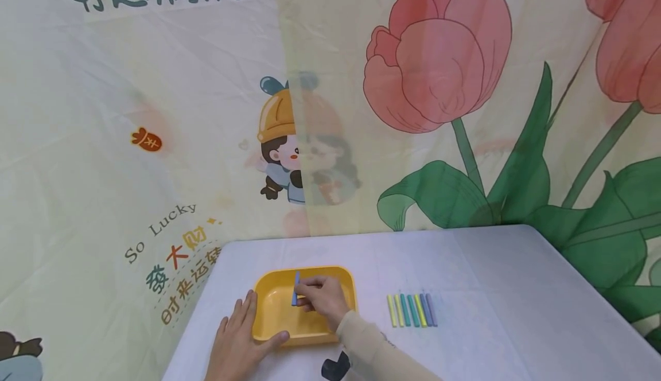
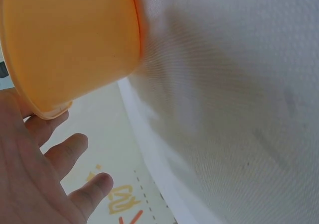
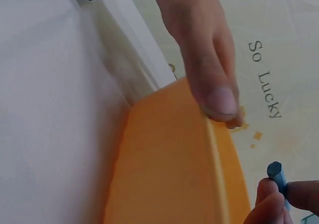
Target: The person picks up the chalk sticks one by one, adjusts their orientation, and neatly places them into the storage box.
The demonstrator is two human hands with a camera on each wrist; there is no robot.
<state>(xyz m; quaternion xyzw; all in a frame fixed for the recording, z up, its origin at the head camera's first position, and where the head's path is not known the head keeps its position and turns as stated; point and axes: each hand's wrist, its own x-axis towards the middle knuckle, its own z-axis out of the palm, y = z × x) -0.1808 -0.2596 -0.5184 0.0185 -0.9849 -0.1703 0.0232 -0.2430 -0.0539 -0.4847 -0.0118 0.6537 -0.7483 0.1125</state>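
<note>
The left hand lies flat on the table with its fingers straight, the thumb hooked against the near rim of the yellow tray and the fingers running up beside the tray's left wall; it steadies the tray rather than grips it, so a nudge from the other hand could, in my judgement, slide the light tray on the smooth cloth. Just beyond that thumb, the right hand hovers over the tray's hollow and pinches a blue chalk stick between thumb and fingertips. The stick stands nearly upright, its top poking above the fingers and its lower end pointing down toward the tray floor; whether it touches the floor I cannot tell. The hold is on a short part of the stick, so it could swivel or slip out, and a brittle stick dropped on end may snap. It is slim, dull blue, with a faceted end. To the right of the fingers, well apart from the tray, a row of chalk sticks in yellow, green and violet lies side by side.
</note>
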